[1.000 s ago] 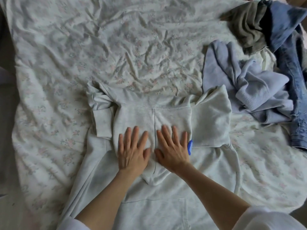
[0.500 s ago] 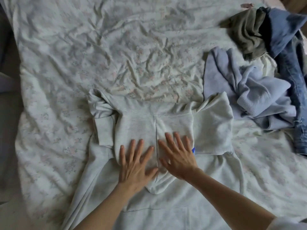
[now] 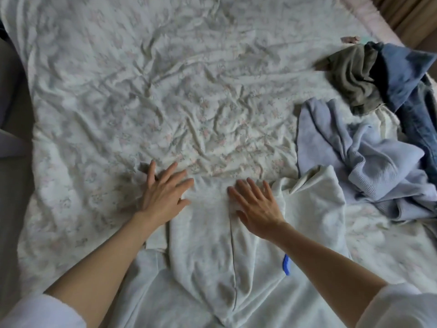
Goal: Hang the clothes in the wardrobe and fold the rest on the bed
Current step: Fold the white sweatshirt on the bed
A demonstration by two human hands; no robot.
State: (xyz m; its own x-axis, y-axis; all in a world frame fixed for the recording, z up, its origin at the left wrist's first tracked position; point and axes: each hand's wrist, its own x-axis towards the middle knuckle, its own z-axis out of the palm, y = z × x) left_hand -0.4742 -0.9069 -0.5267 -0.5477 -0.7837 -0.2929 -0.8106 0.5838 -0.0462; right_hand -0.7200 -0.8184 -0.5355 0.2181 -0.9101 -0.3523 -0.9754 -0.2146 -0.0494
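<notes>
A pale grey hooded sweatshirt (image 3: 203,235) lies on the bed (image 3: 165,91), its hood folded down over its back and a small blue tag (image 3: 286,263) showing at the right. My left hand (image 3: 165,195) lies flat with spread fingers on the sweatshirt's upper left corner, over the folded sleeve. My right hand (image 3: 257,207) presses flat on the top of the hood near the neckline. Neither hand grips the cloth.
At the right of the bed lies a heap of clothes: a light blue sweater (image 3: 369,159), an olive garment (image 3: 350,72), a dark blue top (image 3: 402,65) and blue jeans (image 3: 423,119). The crumpled floral sheet stretches beyond the sweatshirt. The bed's left edge (image 3: 21,129) borders a grey floor.
Both hands have slid up the sweatshirt from the hood's middle toward its top edge. The left hand has gone up and left, onto the sleeve corner. The view has shifted with them.
</notes>
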